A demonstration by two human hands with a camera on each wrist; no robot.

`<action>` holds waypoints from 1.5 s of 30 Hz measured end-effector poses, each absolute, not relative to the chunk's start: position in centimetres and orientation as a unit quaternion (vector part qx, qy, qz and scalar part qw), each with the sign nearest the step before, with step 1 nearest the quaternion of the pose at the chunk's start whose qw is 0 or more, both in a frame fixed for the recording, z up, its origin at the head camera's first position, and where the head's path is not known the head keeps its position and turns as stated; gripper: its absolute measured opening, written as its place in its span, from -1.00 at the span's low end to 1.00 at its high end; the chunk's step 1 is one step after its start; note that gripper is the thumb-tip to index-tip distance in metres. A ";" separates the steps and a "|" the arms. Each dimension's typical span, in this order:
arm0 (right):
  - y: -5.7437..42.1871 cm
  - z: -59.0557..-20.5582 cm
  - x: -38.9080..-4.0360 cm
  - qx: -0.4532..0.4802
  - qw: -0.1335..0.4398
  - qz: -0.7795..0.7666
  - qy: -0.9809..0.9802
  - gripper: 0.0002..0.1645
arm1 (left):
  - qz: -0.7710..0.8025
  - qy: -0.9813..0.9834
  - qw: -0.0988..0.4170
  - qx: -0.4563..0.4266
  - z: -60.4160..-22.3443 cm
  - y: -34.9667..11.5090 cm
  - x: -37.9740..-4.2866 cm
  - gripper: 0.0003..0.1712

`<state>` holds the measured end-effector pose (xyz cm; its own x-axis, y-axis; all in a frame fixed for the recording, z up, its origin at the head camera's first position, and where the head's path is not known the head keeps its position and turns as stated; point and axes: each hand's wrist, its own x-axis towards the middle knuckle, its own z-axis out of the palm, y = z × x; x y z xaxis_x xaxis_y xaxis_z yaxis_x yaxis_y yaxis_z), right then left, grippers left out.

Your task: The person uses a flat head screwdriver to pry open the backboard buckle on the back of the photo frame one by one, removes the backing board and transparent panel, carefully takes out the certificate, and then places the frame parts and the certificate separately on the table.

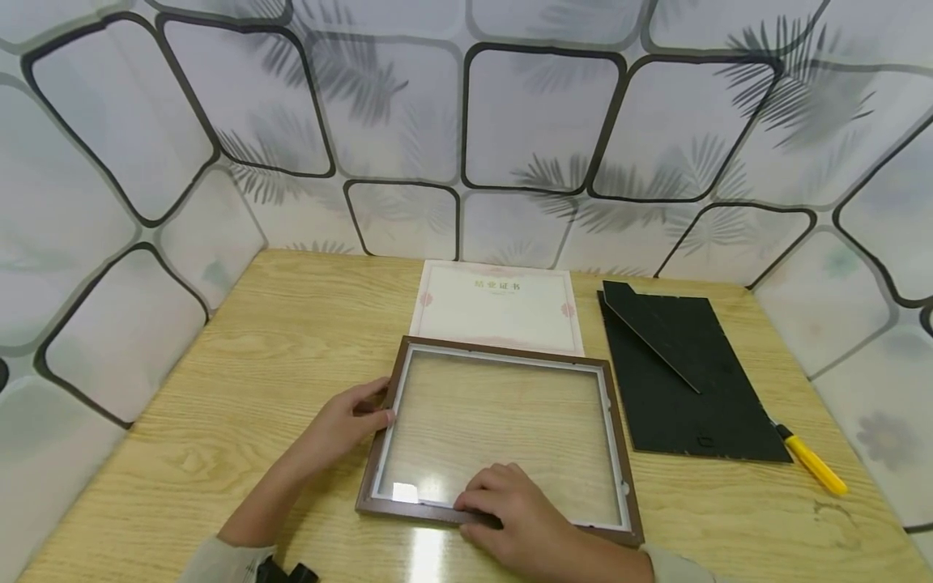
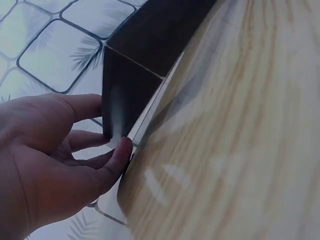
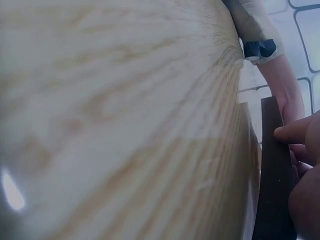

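Observation:
A brown picture frame [image 1: 623, 453] with a pale inner lip and a clear pane lies on the wooden table. At its left side my left hand [image 1: 346, 425] grips the rail, thumb on the pane side and fingers at the outer edge. In the left wrist view, that hand [image 2: 65, 150] is at the dark rail [image 2: 135, 65] near a corner joint. My right hand [image 1: 513, 514] pinches the near rail, fingers over its inner edge and thumb outside. The right wrist view has the dark rail [image 3: 275, 190] beside those fingers [image 3: 295, 132].
Behind the frame lies a white certificate [image 1: 499, 304] with a pink border, partly overlapped. To the right, a black backing board [image 1: 700, 421] carries a folded stand [image 1: 641, 324]. A yellow-handled tool [image 1: 816, 465] sits by the board. Patterned walls [image 1: 539, 121] enclose the table [image 1: 291, 324].

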<state>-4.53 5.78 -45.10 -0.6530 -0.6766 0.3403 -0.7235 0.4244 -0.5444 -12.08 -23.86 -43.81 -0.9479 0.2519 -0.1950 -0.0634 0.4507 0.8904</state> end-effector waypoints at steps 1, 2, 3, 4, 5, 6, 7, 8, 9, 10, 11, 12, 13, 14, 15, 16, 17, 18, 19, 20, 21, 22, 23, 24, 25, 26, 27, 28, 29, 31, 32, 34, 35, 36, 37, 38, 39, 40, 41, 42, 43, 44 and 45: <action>5.8 -45.1 -4.5 0.415 0.040 0.342 -0.842 -0.82 | 0.528 0.834 0.150 0.057 -43.9 -23.8 -12.1 -0.23; 5.8 -45.1 -4.5 0.414 0.043 0.345 -0.841 -0.82 | 0.534 0.830 0.150 0.060 -44.0 -23.8 -12.2 -0.23; 5.8 -45.1 -4.6 0.413 0.045 0.348 -0.841 -0.81 | 0.539 0.826 0.149 0.061 -44.1 -23.8 -12.2 -0.22; 5.8 -45.1 -4.6 0.412 0.047 0.350 -0.840 -0.81 | 0.544 0.823 0.149 0.063 -44.2 -23.8 -12.3 -0.22; 5.8 -45.1 -4.6 0.411 0.048 0.353 -0.839 -0.80 | 0.548 0.821 0.148 0.062 -44.2 -23.8 -12.3 -0.22; 5.8 -45.1 -4.6 0.410 0.049 0.354 -0.839 -0.80 | 0.551 0.819 0.149 0.063 -44.3 -23.7 -12.3 -0.22; 5.8 -45.1 -4.6 0.410 0.049 0.355 -0.839 -0.80 | 0.553 0.817 0.149 0.066 -44.3 -23.7 -12.3 -0.22; 5.8 -45.1 -4.6 0.409 0.047 0.356 -0.839 -0.80 | 0.554 0.816 0.151 0.067 -44.3 -23.7 -12.4 -0.21; 5.8 -45.1 -4.6 0.409 0.047 0.356 -0.839 -0.80 | 0.556 0.815 0.152 0.067 -44.4 -23.7 -12.4 -0.21; 5.8 -45.0 -4.6 0.408 0.045 0.357 -0.839 -0.80 | 0.558 0.812 0.154 0.066 -44.4 -23.7 -12.4 -0.21; 5.8 -45.0 -4.5 0.406 0.043 0.358 -0.840 -0.80 | 0.561 0.811 0.156 0.065 -44.4 -23.7 -12.4 -0.21; 5.7 -45.0 -4.5 0.403 0.040 0.359 -0.841 -0.80 | 0.563 0.808 0.158 0.063 -44.4 -23.6 -12.3 -0.22; 5.7 -45.0 -4.5 0.400 0.037 0.361 -0.842 -0.80 | 0.565 0.807 0.160 0.062 -44.4 -23.6 -12.3 -0.22; 5.7 -45.0 -4.4 0.396 0.033 0.362 -0.843 -0.80 | 0.568 0.805 0.161 0.061 -44.5 -23.6 -12.3 -0.22; 5.7 -44.9 -4.4 0.392 0.030 0.363 -0.844 -0.80 | 0.570 0.803 0.161 0.059 -44.5 -23.5 -12.3 -0.22; 5.7 -44.9 -4.4 0.389 0.027 0.364 -0.846 -0.79 | 0.574 0.801 0.161 0.056 -44.4 -23.5 -12.3 -0.23; 5.7 -44.8 -4.4 0.385 0.025 0.364 -0.848 -0.79 | 0.575 0.801 0.159 0.055 -44.4 -23.4 -12.3 -0.23; 5.7 -44.8 -4.4 0.383 0.022 0.363 -0.849 -0.78 | 0.577 0.800 0.157 0.055 -44.4 -23.3 -12.4 -0.23; 5.7 -44.7 -4.4 0.382 0.022 0.360 -0.851 -0.78 | 0.579 0.799 0.156 0.054 -44.4 -23.3 -12.4 -0.23; 5.7 -44.7 -4.4 0.381 0.021 0.357 -0.853 -0.78 | 0.581 0.797 0.156 0.053 -44.4 -23.3 -12.4 -0.23; 5.8 -44.6 -4.4 0.380 0.021 0.354 -0.854 -0.77 | 0.585 0.795 0.156 0.048 -44.4 -23.3 -12.4 -0.23; 5.8 -44.6 -4.4 0.381 0.021 0.350 -0.856 -0.77 | 0.591 0.790 0.157 0.043 -44.4 -23.2 -12.4 -0.23; 5.8 -44.5 -4.4 0.380 0.019 0.348 -0.857 -0.77 | 0.598 0.785 0.159 0.037 -44.4 -23.2 -12.4 -0.23; 5.8 -44.4 -4.4 0.380 0.017 0.346 -0.858 -0.77 | 0.609 0.776 0.163 0.031 -44.5 -23.2 -12.4 -0.22; 5.8 -44.4 -4.4 0.380 0.014 0.345 -0.858 -0.77 | 0.620 0.766 0.167 0.024 -44.5 -23.2 -12.5 -0.22; 5.8 -44.3 -4.4 0.379 0.009 0.345 -0.858 -0.77 | 0.633 0.755 0.172 0.018 -44.6 -23.2 -12.5 -0.21; 5.8 -44.2 -4.4 0.378 0.004 0.346 -0.859 -0.78 | 0.647 0.742 0.175 0.011 -44.6 -23.1 -12.5 -0.21; 5.8 -44.2 -4.4 0.378 0.001 0.348 -0.858 -0.78 | 0.659 0.731 0.178 0.007 -44.7 -23.1 -12.5 -0.20; 5.8 -44.1 -4.4 0.378 -0.002 0.349 -0.857 -0.78 | 0.670 0.720 0.180 0.002 -44.7 -23.0 -12.5 -0.20; 5.8 -44.0 -4.4 0.379 -0.006 0.353 -0.855 -0.78 | 0.686 0.704 0.185 -0.003 -44.8 -23.0 -12.5 -0.19; 5.8 -44.0 -4.4 0.380 -0.007 0.354 -0.855 -0.77 | 0.692 0.697 0.187 -0.005 -44.8 -22.9 -12.5 -0.19; 5.8 -44.0 -4.5 0.381 -0.008 0.354 -0.854 -0.77 | 0.703 0.685 0.192 -0.007 -44.8 -22.9 -12.5 -0.17; 5.8 -44.0 -4.5 0.381 -0.010 0.353 -0.854 -0.77 | 0.706 0.680 0.196 -0.007 -44.8 -23.0 -12.5 -0.17; 5.8 -44.0 -4.5 0.381 -0.012 0.353 -0.854 -0.76 | 0.712 0.674 0.199 -0.006 -44.8 -23.0 -12.5 -0.16; 5.8 -44.0 -4.5 0.380 -0.013 0.353 -0.855 -0.76 | 0.717 0.667 0.202 -0.005 -44.8 -23.0 -12.5 -0.15; 5.8 -44.0 -4.5 0.380 -0.015 0.353 -0.855 -0.75 | 0.723 0.659 0.206 -0.003 -44.8 -23.1 -12.5 -0.14; 5.8 -44.0 -4.5 0.380 -0.014 0.353 -0.855 -0.75 | 0.729 0.651 0.211 0.001 -44.8 -23.1 -12.5 -0.14; 5.8 -44.0 -4.5 0.382 -0.013 0.353 -0.854 -0.75 | 0.734 0.645 0.214 0.004 -44.8 -23.1 -12.6 -0.13; 5.8 -44.0 -4.5 0.383 -0.013 0.354 -0.853 -0.75 | 0.739 0.638 0.217 0.007 -44.8 -23.2 -12.6 -0.12; 5.8 -44.0 -4.5 0.386 -0.010 0.355 -0.851 -0.76 | 0.743 0.632 0.219 0.009 -44.8 -23.2 -12.6 -0.11; 5.8 -43.9 -4.5 0.387 -0.008 0.357 -0.850 -0.78 | 0.747 0.627 0.222 0.012 -44.8 -23.2 -12.6 -0.11; 5.8 -43.9 -4.5 0.388 -0.006 0.359 -0.849 -0.80 | 0.750 0.623 0.223 0.014 -44.8 -23.2 -12.7 -0.10; 5.9 -43.9 -4.5 0.390 -0.002 0.361 -0.847 -0.83 | 0.752 0.619 0.224 0.016 -44.8 -23.2 -12.7 -0.10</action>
